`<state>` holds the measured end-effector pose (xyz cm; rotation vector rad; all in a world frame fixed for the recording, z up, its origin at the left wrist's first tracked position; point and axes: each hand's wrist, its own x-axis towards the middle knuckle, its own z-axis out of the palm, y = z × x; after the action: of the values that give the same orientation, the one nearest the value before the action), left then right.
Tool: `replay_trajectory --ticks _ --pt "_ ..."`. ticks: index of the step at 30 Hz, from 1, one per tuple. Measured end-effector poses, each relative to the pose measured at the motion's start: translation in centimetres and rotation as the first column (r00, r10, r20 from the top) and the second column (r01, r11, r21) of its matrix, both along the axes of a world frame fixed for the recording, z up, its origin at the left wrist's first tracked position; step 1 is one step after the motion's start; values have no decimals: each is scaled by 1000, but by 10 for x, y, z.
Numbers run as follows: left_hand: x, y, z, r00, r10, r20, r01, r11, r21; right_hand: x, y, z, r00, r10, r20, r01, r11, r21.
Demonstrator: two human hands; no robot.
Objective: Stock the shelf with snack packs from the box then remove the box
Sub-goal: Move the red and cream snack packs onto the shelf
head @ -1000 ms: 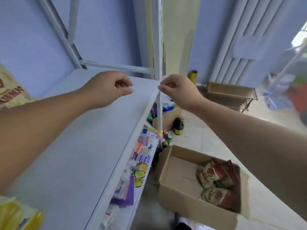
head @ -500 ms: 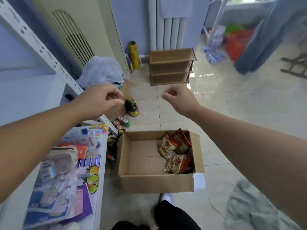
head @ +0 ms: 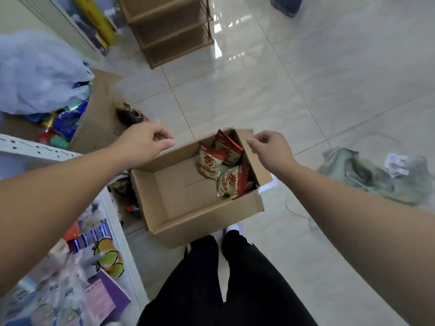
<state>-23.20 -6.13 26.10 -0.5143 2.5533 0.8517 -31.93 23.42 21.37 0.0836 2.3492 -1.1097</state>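
Our left hand (head: 146, 143) and right hand (head: 270, 149) hover over the cardboard box (head: 193, 228), fingers loosely curled, empty; snack packs (head: 209, 163) inside.

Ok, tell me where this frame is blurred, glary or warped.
Head view: shelf goods at lower left are motion-smeared; bright glare streaks the floor tiles; snack packs in the box look sharp; the wide-angle lens stretches the left forearm near the edge.
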Motion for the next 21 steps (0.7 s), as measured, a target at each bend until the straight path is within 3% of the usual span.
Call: replay_trajectory --ticks 7,21 --pt "-26 15 -78 993 -101 63 98 994 37 20 30 -77 980 -140 140 121 983 138" --pt "-66 27 -227 970 -227 92 213 967 139 47 27 -215 958 -129 255 39 943 331"
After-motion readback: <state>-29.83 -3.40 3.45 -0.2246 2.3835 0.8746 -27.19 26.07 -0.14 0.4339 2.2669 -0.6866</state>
